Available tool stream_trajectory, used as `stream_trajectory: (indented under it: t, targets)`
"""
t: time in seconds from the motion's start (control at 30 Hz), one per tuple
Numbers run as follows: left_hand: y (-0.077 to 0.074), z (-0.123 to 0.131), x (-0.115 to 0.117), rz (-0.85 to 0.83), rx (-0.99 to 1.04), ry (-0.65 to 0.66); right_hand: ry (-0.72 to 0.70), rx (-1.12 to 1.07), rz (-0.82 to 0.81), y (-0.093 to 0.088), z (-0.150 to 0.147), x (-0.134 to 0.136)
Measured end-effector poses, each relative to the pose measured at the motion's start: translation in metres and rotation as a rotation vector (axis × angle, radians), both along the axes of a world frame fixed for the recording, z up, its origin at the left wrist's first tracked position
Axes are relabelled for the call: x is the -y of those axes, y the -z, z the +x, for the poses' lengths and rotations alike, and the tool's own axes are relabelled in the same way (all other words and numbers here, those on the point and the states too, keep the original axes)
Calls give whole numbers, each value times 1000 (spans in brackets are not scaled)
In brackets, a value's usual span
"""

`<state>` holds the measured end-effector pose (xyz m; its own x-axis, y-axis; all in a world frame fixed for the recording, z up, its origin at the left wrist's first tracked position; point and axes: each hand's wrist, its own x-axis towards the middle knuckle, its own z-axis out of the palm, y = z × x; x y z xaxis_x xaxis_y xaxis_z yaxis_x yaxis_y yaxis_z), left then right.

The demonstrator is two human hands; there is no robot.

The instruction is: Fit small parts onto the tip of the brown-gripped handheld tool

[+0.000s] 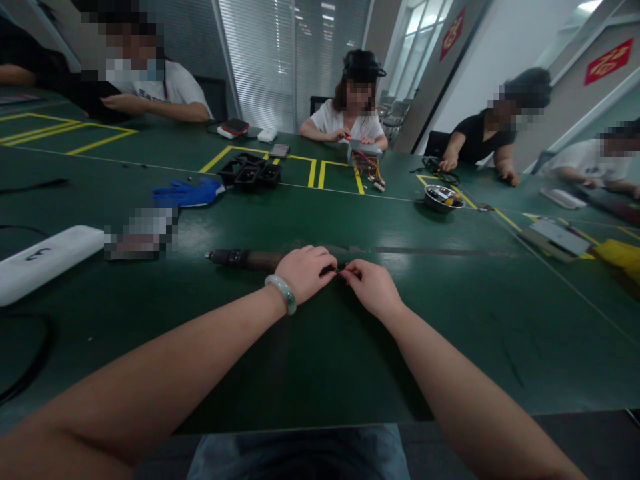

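Observation:
A dark cylindrical tool [250, 259] with a narrow metal tip at its left end lies across the green table [310, 353]. My left hand [306, 270] rests over the tool's right part, its fingers curled and closed; a green and white bangle is on that wrist. Close beside it, my right hand [373, 283] is closed in a pinch. The fingertips of both hands nearly meet at something small and dark, too small to make out. The right end of the tool is hidden by my left hand.
A white power strip [50, 260] lies at the left. Farther back are a blue glove [187, 193], black plastic parts [249, 171], a metal bowl [443, 199] and a grey box with wires [367, 158]. Several people sit across the table. A yellow item [620, 260] is at the right.

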<state>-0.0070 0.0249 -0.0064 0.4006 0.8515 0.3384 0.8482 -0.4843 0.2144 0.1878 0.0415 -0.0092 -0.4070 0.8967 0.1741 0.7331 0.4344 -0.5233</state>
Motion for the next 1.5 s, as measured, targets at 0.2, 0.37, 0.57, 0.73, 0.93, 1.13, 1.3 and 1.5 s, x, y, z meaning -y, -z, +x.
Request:
stream_trajectory:
  t: [0.2, 0.37, 0.57, 0.73, 0.93, 1.13, 1.3, 1.5]
  targets:
    - [0, 0, -1, -7, 9, 13, -26, 5, 149, 1, 0, 0]
    - [0, 0, -1, 4, 20, 7, 22, -41, 232, 5, -1, -2]
    - [-1, 0, 0, 5, 11, 1, 32, -110, 141, 11, -1, -5]
    - [-2, 0, 1, 6, 12, -14, 32, -131, 98, 12, 0, -7]
    - [0, -1, 0, 7, 34, -12, 18, -127, 114, 11, 1, -7]
    - [-1, -1, -1, 5, 27, 19, 33, -97, 139, 11, 1, -6]
    - [-1, 0, 0, 22, -8, 19, 39, -112, 162, 13, 0, -11]
    - [1, 1, 0, 46, -17, 8, -7, -168, 40, 17, -1, -16]
